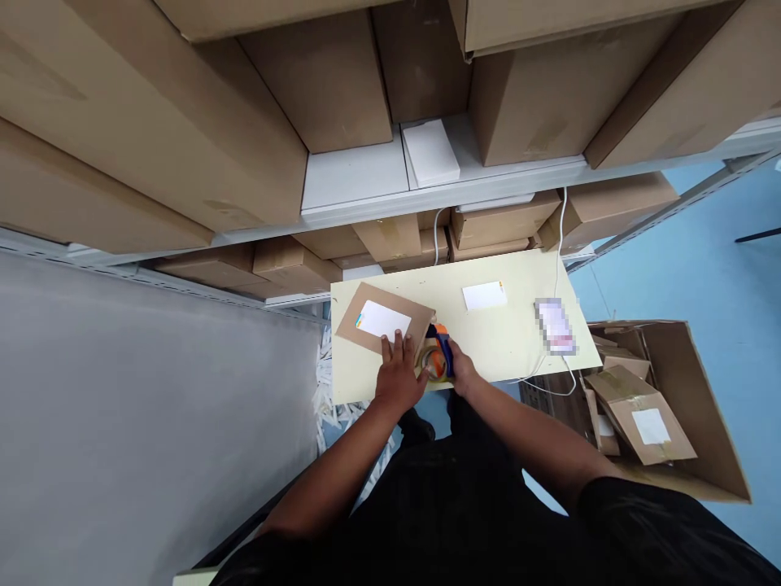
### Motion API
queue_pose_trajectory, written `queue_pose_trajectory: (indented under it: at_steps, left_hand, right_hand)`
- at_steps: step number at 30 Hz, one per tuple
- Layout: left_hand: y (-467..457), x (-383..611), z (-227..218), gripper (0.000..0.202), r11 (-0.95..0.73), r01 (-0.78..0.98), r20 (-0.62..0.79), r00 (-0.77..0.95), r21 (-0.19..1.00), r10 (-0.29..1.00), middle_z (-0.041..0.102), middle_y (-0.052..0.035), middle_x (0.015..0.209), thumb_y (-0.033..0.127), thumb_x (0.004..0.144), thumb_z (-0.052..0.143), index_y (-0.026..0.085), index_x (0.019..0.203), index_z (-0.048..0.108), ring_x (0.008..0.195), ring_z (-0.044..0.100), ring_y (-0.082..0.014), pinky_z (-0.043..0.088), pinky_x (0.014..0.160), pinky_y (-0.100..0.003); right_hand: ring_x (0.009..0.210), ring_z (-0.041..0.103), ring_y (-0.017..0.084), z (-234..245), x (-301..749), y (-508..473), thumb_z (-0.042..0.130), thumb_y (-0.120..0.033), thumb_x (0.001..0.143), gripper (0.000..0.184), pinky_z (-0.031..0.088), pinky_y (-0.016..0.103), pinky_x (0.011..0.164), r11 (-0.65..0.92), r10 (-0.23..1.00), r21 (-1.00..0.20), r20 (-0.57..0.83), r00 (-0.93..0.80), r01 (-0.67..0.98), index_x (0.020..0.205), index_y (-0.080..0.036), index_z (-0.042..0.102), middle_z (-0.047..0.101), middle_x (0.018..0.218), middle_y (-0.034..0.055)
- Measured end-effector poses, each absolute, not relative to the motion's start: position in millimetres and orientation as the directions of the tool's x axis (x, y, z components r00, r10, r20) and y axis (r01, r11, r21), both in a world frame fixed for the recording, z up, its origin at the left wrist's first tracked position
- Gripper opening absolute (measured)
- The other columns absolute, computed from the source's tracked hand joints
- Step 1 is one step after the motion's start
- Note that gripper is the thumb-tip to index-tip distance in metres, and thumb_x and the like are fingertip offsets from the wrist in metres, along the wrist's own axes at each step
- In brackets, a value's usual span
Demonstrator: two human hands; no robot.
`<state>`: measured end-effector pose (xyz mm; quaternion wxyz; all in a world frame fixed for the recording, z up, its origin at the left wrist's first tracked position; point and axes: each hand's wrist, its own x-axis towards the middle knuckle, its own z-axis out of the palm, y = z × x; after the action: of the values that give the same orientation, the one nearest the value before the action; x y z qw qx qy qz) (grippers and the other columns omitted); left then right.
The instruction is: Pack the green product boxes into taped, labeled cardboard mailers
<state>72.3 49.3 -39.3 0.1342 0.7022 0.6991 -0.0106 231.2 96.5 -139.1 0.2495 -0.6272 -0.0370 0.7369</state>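
Note:
A flat brown cardboard box [401, 305] lies at the left part of the cream table, with a white label [379, 318] on its top face. My left hand [399, 376] rests on the box's near side, fingers stretched out flat over its lower edge and the label's edge. My right hand [464, 370] is wrapped round the handle of a blue and orange tape dispenser [446, 352]. A roll of tape [425, 371] sits in the dispenser, close beside my left thumb. The dispenser's head meets the box's right side; whether tape is stuck there is too small to tell.
On the cream table [500, 346] lie a white label sheet [484, 295] and a blurred-out phone [555, 325] with a white cable [560, 244]. Shelves of cardboard boxes [323, 81] overhang the far side. An open carton [701, 407] of parcels stands at right; a grey wall [152, 391] at left.

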Motion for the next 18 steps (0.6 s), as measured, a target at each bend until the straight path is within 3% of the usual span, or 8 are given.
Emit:
queue_pose_trajectory:
  at_steps: [4,6,9,14,18]
  left_hand:
    - [61,25,-27,0.081,-0.102,0.984,-0.299,0.142,0.147,0.943,0.025,-0.0091,0.17,0.06,0.093,0.055,0.024,0.163,0.031,0.155,0.02,-0.0411,0.024,0.123,-0.057]
    - [72,-4,-23,0.096,-0.04,0.997,-0.312,0.061,0.072,0.948,0.016,-0.0075,0.173,0.072,0.084,0.061,0.03,0.163,0.03,0.156,0.011,-0.0446,0.017,0.121,-0.066]
    - [82,-30,-24,0.105,0.081,0.997,-0.326,-0.078,-0.002,0.942,0.005,-0.0083,0.174,0.082,0.08,0.056,0.03,0.165,0.022,0.157,0.001,-0.0462,0.021,0.115,-0.073]
    - [81,-26,-28,0.107,0.114,0.993,-0.357,-0.11,-0.009,0.928,0.0,-0.0085,0.174,0.087,0.081,0.048,0.031,0.166,0.015,0.157,-0.005,-0.0448,0.031,0.11,-0.07]
    - [78,-14,-27,0.111,0.153,0.988,-0.372,-0.142,-0.001,0.917,-0.004,-0.0081,0.174,0.09,0.079,0.046,0.031,0.166,0.011,0.156,-0.008,-0.0466,0.03,0.11,-0.072]
  right_hand:
    - [0.082,0.075,0.022,-130,238,156,0.064,-0.056,0.093,0.044,0.063,0.033,0.073,-0.894,0.417,-0.381,-0.9,-0.129,-0.237,0.105,-0.014,0.071,0.079,0.094,0.01]
    - [0.078,0.074,0.023,-127,240,179,0.066,-0.054,0.093,0.042,0.063,0.034,0.071,-0.904,0.421,-0.398,-0.891,-0.167,-0.156,0.102,-0.014,0.071,0.079,0.09,0.0105]
    - [0.076,0.073,0.024,-123,245,193,0.071,-0.056,0.089,0.044,0.062,0.035,0.067,-0.901,0.431,-0.431,-0.888,-0.158,-0.037,0.099,-0.014,0.073,0.079,0.088,0.0113]
    - [0.079,0.074,0.025,-123,273,126,0.07,-0.065,0.085,0.052,0.06,0.032,0.066,-0.88,0.475,-0.475,-0.88,-0.022,-0.014,0.097,-0.015,0.074,0.08,0.09,0.0126]
    - [0.084,0.076,0.025,-124,275,36,0.06,-0.07,0.089,0.056,0.062,0.035,0.074,-0.912,0.409,-0.402,-0.905,-0.116,-0.086,0.102,-0.017,0.075,0.08,0.097,0.0112]
